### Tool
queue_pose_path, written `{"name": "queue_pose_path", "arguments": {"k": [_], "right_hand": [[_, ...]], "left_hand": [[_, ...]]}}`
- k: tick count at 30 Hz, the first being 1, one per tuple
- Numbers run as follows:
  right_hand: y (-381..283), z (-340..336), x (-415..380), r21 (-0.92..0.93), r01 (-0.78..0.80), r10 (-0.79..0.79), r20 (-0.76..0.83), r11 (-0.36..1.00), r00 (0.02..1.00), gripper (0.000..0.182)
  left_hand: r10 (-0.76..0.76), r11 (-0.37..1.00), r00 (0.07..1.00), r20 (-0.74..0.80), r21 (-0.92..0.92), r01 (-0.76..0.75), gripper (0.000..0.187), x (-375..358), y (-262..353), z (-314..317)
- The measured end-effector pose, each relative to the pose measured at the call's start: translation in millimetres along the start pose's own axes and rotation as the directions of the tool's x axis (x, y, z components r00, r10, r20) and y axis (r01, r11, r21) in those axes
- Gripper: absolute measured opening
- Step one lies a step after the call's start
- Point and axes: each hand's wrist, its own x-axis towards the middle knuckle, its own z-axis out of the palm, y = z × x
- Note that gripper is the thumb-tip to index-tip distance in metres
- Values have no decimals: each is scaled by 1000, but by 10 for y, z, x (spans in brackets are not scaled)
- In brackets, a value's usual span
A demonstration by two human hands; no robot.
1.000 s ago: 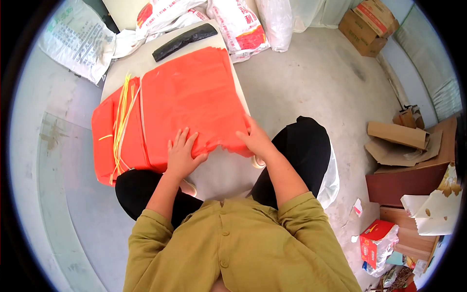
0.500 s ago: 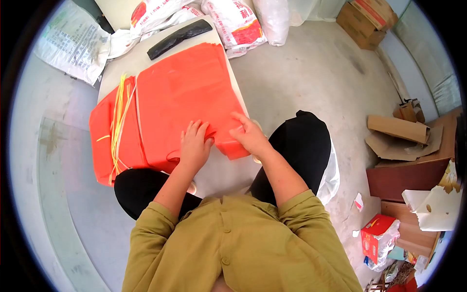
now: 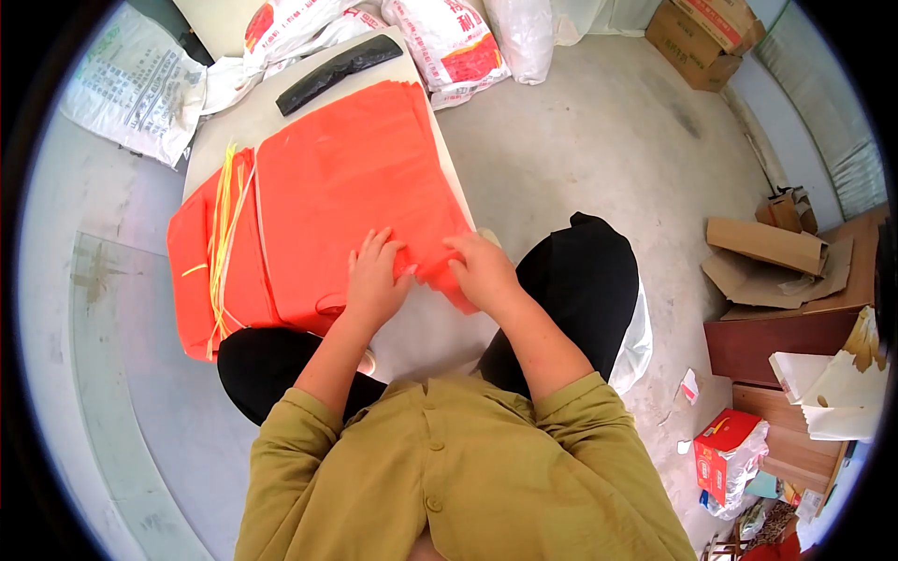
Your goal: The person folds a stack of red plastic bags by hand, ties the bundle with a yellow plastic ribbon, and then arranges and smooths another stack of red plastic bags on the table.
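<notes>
A stack of thin red plastic bags (image 3: 346, 178) lies flat on the pale table, its near edge toward my lap. My left hand (image 3: 377, 279) rests at that near edge, thumb and fingers closing on the crumpled top layer. At the near right corner my right hand (image 3: 485, 271) has its fingers curled around the lifted red film, which looks wrinkled and partly blurred between the two hands. Left of the stack is a folded red bundle (image 3: 192, 271), with yellow ties (image 3: 223, 248) lying across it.
A black rolled plastic bundle (image 3: 339, 75) sits at the table's (image 3: 400, 64) far end. White printed sacks (image 3: 447, 42) stand behind it, with another sack (image 3: 140, 84) at left. Cardboard boxes (image 3: 697, 47) are far right; an opened carton (image 3: 776, 262) and red box (image 3: 725, 453) lie nearer.
My right hand has curled its fingers in, and the red corner beneath it has crumpled toward the left hand. My left hand has stayed nearly in place.
</notes>
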Motion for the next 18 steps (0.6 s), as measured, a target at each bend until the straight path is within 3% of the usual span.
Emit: {"name": "queue_pose_path", "arguments": {"k": [6, 9, 12, 15, 18], "right_hand": [[-39, -42, 25, 89, -107, 103, 45, 990, 994, 28], [-11, -13, 43, 173, -79, 76, 25, 982, 997, 27], [-29, -37, 107, 527, -346, 264, 226, 777, 938, 27], [82, 12, 156, 710, -321, 230, 226, 627, 947, 32], [22, -20, 155, 718, -339, 245, 236, 608, 940, 39]], "left_hand": [[-20, 1000, 999, -39, 21, 21, 47, 31, 46, 55], [14, 999, 997, -77, 34, -12, 49, 62, 54, 80], [65, 996, 993, -100, 71, -58, 50, 119, 84, 76], [100, 992, 990, -96, 84, -92, 53, 155, 117, 70], [110, 993, 989, -96, 60, -105, 55, 192, 99, 90]]}}
